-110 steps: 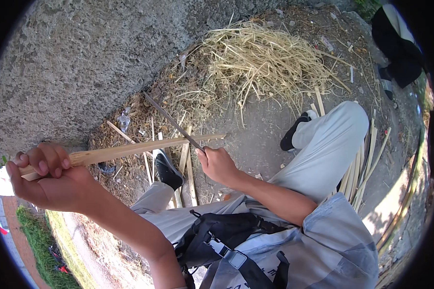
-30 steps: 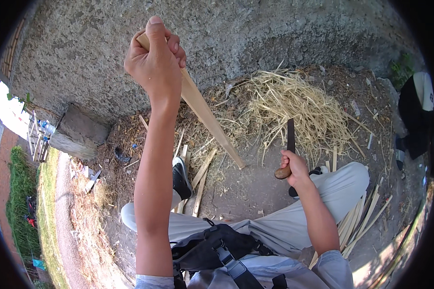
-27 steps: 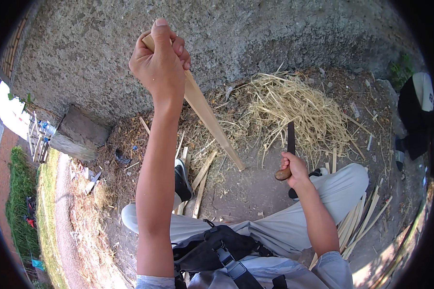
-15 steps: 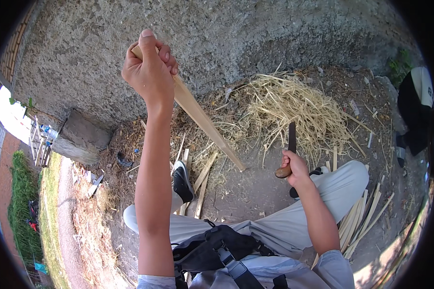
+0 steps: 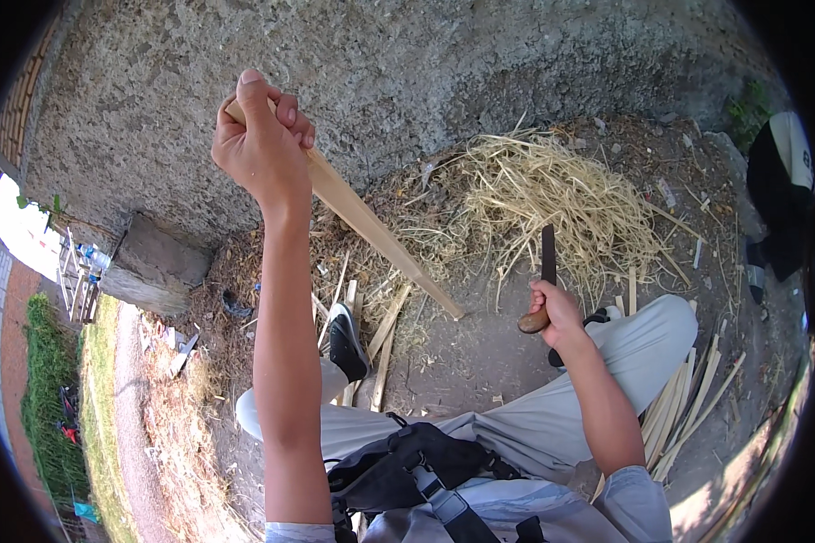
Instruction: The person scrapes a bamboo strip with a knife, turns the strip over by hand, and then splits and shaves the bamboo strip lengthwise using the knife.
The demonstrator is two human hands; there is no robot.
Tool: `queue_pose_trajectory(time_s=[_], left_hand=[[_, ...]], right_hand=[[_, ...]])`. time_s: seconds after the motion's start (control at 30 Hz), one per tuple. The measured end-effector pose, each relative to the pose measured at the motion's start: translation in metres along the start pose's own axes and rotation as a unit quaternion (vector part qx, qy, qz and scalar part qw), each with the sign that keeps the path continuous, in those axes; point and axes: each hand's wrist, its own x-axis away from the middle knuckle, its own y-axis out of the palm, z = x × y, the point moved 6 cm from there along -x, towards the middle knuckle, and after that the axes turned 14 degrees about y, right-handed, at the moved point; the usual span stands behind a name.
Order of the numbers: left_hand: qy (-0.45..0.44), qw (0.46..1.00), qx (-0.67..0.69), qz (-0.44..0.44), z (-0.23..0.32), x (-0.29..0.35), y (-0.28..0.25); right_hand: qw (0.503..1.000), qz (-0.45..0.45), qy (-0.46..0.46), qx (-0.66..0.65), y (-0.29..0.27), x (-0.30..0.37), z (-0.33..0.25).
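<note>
My left hand (image 5: 264, 136) is raised in front of the wall, fingers wrapped round the upper end of a long pale split strip (image 5: 371, 226), bamboo or wood. The strip slants down to the right, and its lower tip meets the bare ground. Over to the right, my right hand (image 5: 560, 313) grips the brown wooden handle of a knife (image 5: 549, 255), whose dark blade points away from me. The blade stays apart from the strip, near the front edge of a heap of thin pale shavings (image 5: 561, 190).
A rough grey wall (image 5: 380, 72) rises beyond the heap. Split strips (image 5: 684, 403) lie beside my right knee, others (image 5: 385, 339) by my dark shoe (image 5: 346, 344). A concrete block (image 5: 158, 262) stands at left. A dark bag with a white cap-like top (image 5: 779, 181) is far right.
My left hand has shifted slightly left and down with the strip's upper end. The strip's lower tip and my right hand with the knife stay nearly in place.
</note>
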Motion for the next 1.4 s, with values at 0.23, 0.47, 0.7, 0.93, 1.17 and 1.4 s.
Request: queue_pose_trajectory(time_s=[0.23,0.47,0.7,0.93,1.17,1.4], left_hand=[[0.006,0.999,0.028,-0.027,0.004,0.01,0.023],[0.014,0.998,0.035,-0.048,0.007,0.015,0.031],[0.012,0.999,0.037,-0.037,0.004,0.01,0.021],[0.013,0.998,0.056,-0.026,-0.001,0.004,0.011],[0.011,0.998,0.056,-0.027,-0.001,0.001,0.003],[0.011,0.998,0.055,-0.03,0.0,0.0,0.0]], right_hand=[[1.0,0.006,0.0,0.026,0.001,0.001,0.002],[1.0,0.002,0.004,0.029,0.001,0.002,0.003],[1.0,0.006,0.001,0.03,0.003,0.005,0.004],[0.998,0.019,-0.004,0.058,-0.001,0.0,0.007],[0.998,0.013,0.012,0.058,-0.001,-0.004,0.012],[0.997,0.019,0.003,0.068,0.001,-0.002,0.012]])
